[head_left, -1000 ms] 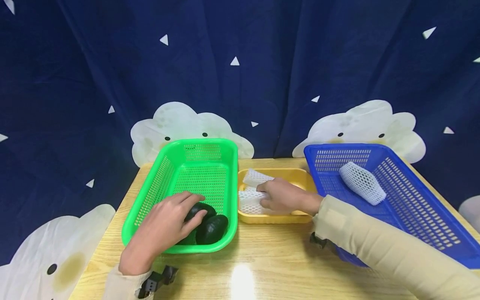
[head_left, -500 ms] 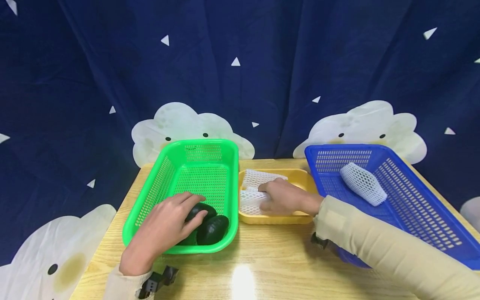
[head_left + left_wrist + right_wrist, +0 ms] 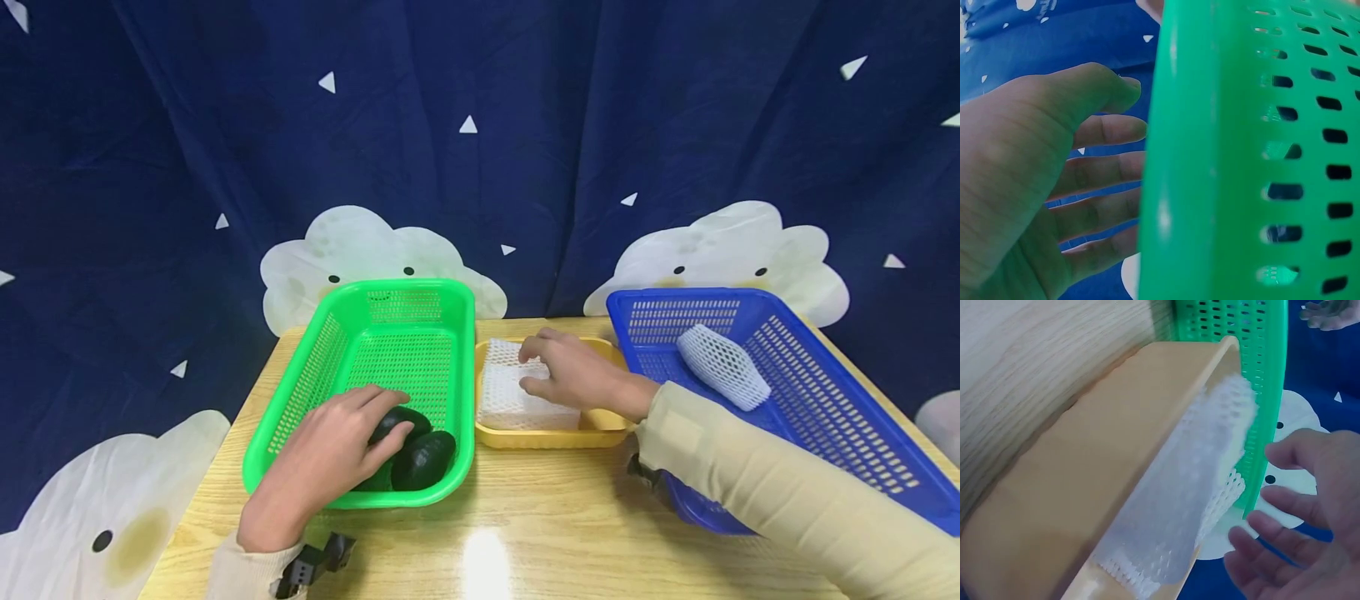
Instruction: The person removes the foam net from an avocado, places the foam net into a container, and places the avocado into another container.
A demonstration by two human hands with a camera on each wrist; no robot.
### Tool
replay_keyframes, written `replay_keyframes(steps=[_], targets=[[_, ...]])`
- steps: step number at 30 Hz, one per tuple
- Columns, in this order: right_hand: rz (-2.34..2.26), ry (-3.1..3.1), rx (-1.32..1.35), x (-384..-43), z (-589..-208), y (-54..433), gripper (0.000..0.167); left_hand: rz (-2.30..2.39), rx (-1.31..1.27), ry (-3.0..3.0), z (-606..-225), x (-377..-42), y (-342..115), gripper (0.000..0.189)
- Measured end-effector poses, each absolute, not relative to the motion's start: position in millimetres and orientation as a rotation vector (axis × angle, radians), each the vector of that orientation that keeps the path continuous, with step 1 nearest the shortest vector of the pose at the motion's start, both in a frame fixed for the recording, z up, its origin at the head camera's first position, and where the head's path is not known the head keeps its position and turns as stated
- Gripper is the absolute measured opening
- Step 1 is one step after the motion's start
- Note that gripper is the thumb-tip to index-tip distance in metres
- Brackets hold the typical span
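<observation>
My left hand hovers over the near end of the green basket, fingers loosely bent, nearest to two dark avocados; its fingers partly cover one of them. In the left wrist view the fingers look spread and grip nothing, beside the basket's rim. My right hand is above the small yellow tray, with fingers apart and holding nothing. Below it, white foam net sleeves lie flat in the tray. The right wrist view shows a gap between my right hand and the sleeves.
On the right stands a blue basket with a filled white foam net inside; its contents are hidden by the mesh. A wooden table carries all the containers. Behind it hangs a dark blue curtain with cloud shapes.
My right hand has let go of the foam net sleeve and lifted up and away. The sleeves now lie flatter in the yellow tray. My left hand has stayed in place.
</observation>
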State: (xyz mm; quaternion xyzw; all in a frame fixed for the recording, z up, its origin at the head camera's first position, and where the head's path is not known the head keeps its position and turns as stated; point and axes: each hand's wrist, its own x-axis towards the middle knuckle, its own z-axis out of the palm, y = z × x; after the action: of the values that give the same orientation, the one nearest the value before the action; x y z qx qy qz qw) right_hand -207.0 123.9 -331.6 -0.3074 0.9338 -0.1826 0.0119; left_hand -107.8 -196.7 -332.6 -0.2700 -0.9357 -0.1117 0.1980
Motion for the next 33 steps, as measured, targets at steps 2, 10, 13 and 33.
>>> replay_keyframes(steps=[2,10,13,33], targets=[[-0.565,2.916,-0.980,-207,-331,124,0.028,-0.314,-0.755,-2.619,-333,-108,-197,0.027],[-0.432,2.850,-1.119,-206,-338,121,0.018,-0.312,-0.750,-2.633,-333,-108,-197,0.028],[-0.388,2.809,-1.096,-206,-345,119,0.017,-0.316,-0.746,-2.641,-333,-108,-197,0.029],[-0.404,2.764,-1.111,-206,-345,126,0.017,-0.311,-0.749,-2.641,-333,-108,-196,0.028]])
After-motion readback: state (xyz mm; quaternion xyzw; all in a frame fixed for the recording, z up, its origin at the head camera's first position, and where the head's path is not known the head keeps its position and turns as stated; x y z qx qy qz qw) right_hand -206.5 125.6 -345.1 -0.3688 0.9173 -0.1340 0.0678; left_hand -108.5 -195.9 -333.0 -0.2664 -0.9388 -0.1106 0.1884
